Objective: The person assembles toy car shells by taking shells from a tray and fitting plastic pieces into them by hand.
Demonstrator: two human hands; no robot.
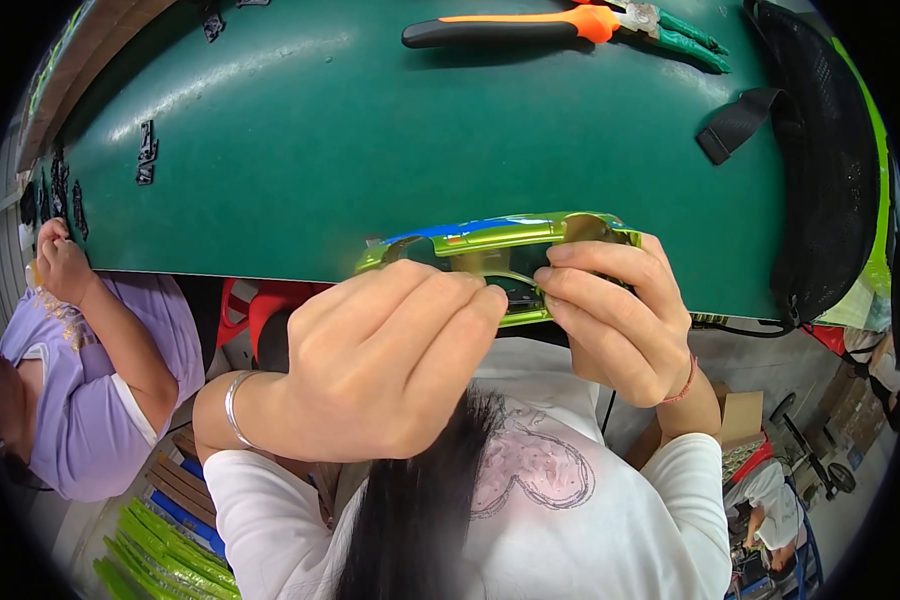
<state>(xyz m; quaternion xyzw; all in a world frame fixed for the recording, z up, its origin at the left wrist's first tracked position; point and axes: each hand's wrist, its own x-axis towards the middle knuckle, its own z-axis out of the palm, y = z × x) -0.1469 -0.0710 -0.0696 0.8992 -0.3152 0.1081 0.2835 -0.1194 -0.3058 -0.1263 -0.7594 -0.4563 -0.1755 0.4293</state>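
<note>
Just above the near edge of the green table (270, 200), both my hands hold a glossy lime-green curved shell (510, 237). It has several cutouts and a blue patch along its far side; its exact kind is unclear. My left hand (370, 365) has its fingers closed at the shell's left and middle part, hiding some of it. At the right end, my right hand (625, 325) is closed on the shell, its thumb hidden and its fingertips at an inner opening. A thin curved green strip (510, 278) shows between my fingertips.
Pliers (515, 32) with orange-black and green handles lie at the far side. A black mesh piece (835, 170) with a strap (735, 125) occupies the right end. Small black parts (147, 150) lie at left, near another person's hand (62, 265). Green strips (160, 560) sit at lower left.
</note>
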